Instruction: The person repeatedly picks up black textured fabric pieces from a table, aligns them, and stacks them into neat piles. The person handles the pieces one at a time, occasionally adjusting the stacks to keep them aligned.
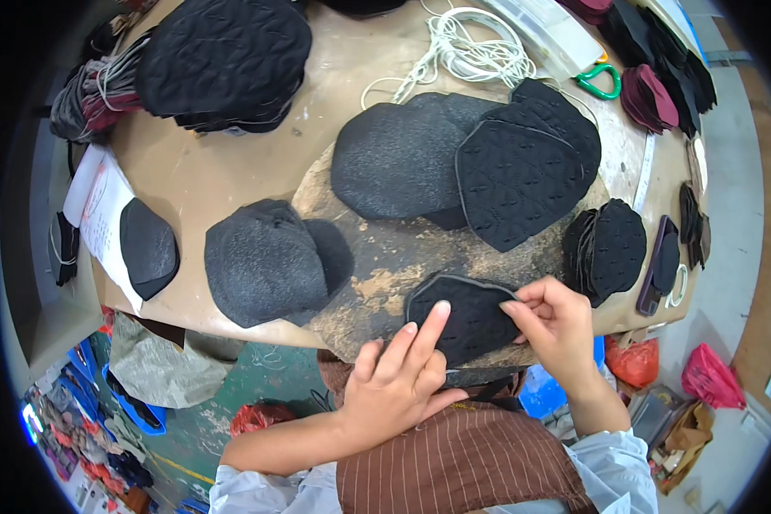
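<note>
A black quilted fabric piece (467,313) with a rounded, shield-like outline lies near the front edge of the worn work table (223,176). My left hand (398,381) presses down on its lower left part with two fingers stretched out flat. My right hand (552,321) pinches the piece's right edge between thumb and fingertips. Behind it lies a larger stack of the same quilted pieces (522,163), overlapping a stack of fuzzy dark grey pieces (394,158).
Another grey felt stack (265,261) lies to the left, a single black piece (148,247) on white paper further left. A big quilted pile (227,60) sits at the back left, white cord (467,51) and a green carabiner (600,81) behind. Small black stacks (612,248) stand at the right.
</note>
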`<state>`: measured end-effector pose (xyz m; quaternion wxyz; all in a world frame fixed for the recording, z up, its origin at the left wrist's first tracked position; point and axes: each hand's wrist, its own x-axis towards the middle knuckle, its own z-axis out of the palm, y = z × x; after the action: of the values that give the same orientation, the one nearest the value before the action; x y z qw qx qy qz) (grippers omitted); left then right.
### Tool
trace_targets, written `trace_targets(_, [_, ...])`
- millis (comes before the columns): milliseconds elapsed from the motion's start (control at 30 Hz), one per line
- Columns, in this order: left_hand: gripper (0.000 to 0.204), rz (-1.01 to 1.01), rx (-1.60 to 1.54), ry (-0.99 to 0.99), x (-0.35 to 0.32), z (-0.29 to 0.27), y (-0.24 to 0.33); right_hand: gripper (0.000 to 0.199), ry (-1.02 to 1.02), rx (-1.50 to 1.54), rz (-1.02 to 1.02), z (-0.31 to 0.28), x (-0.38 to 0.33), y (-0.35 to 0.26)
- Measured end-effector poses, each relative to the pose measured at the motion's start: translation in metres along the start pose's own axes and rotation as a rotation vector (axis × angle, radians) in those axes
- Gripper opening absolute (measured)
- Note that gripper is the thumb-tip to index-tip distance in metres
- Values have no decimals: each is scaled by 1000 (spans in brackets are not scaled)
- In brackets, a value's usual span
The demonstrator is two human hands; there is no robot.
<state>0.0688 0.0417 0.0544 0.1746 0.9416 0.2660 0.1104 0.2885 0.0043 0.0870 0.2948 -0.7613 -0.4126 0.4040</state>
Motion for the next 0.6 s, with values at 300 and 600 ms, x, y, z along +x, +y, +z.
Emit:
trace_targets(300, [53,-93,-291,286,2,-21,-26,26,100,-139,-583,-16,-9,-3])
trace_targets(600, [60,-93,-173,61,-8,-8,8,39,395,111,-440,-61,70,-25])
